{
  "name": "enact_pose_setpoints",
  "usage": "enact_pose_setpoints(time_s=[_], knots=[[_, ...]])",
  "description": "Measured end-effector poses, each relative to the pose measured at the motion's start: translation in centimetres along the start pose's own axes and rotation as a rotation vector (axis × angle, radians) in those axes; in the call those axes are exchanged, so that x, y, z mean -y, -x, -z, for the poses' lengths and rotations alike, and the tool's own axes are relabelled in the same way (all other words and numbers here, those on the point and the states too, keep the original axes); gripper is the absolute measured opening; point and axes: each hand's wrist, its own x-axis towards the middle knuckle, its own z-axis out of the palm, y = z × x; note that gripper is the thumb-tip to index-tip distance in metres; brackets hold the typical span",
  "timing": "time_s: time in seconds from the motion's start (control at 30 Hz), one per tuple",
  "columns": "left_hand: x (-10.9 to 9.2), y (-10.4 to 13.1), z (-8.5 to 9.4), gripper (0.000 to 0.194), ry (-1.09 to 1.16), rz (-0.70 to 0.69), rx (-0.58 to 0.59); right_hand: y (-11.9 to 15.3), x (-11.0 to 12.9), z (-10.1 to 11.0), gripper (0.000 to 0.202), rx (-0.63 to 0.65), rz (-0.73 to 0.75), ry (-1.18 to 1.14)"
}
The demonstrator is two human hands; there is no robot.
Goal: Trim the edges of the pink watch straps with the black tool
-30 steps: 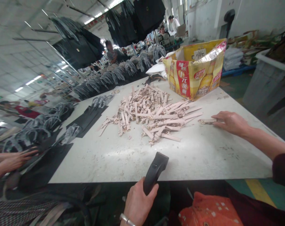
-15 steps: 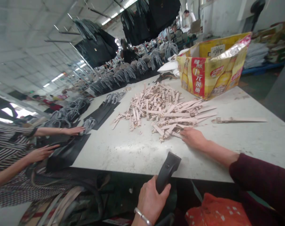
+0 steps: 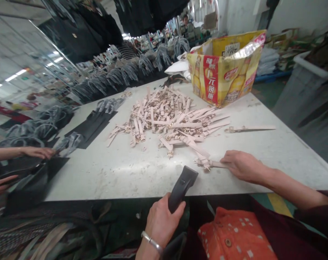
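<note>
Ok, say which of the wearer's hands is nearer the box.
Right. The right hand is in front of the box, gripping a strap; the left hand is farther off, by the near edge of the table, holding a tool.

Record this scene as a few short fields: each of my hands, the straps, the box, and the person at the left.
Left hand: holds black tool, wide end over the table
Right hand: grips a strap
Pile: pale straps with metal buckles, on the table
Lone strap: lies apart, right of the pile
Box: yellow, open-topped, behind the pile to the right
Other person: hands at the table's left
</note>
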Motion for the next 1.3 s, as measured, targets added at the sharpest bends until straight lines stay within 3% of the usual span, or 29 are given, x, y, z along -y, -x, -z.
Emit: enact_pose_setpoints(time_s=[0.1,0.27,0.37,0.5,0.67,0.87,0.93,1.07,1.23,1.3], knots=[[-0.6,-0.3,0.0,0.030,-0.038,-0.012,0.002,-0.7,1.4,-0.4,0.034,-0.033,0.037,-0.025],[-1.3,-0.3,0.2,0.028,-0.051,-0.005,0.011,-3.7,3.5,-2.3,0.020,-0.122,0.070,-0.029],[-1.3,0.0,0.4,0.028,-0.056,0.012,0.018,-5.5,2.7,-2.5,0.019,-0.189,-0.030,-0.051],[-0.9,0.2,0.6,0.029,-0.029,0.019,0.012,-6.7,0.1,-1.1,0.023,-0.253,-0.253,-0.195],[-0.6,0.3,0.5,0.031,-0.007,0.025,0.008,-4.4,-0.4,-0.6,0.022,-0.176,-0.180,-0.272],[-0.6,0.4,0.6,0.030,-0.013,0.025,0.001,0.0,1.2,-1.9,0.020,-0.229,-0.018,-0.353],[-0.5,0.4,0.6,0.031,-0.020,0.016,-0.005,0.6,1.4,-1.9,0.017,-0.293,-0.061,-0.372],[-0.5,0.3,0.5,0.032,-0.028,0.010,-0.001,0.1,1.5,-1.4,0.013,-0.416,-0.219,-0.348],[-1.1,1.3,0.7,0.028,-0.040,0.004,0.020,-1.1,2.4,-1.2,0.014,-0.434,-0.141,-0.460],[-1.3,2.0,1.1,0.027,-0.041,-0.016,0.033,-1.4,3.2,-1.5,0.016,-0.361,-0.085,-0.557]])
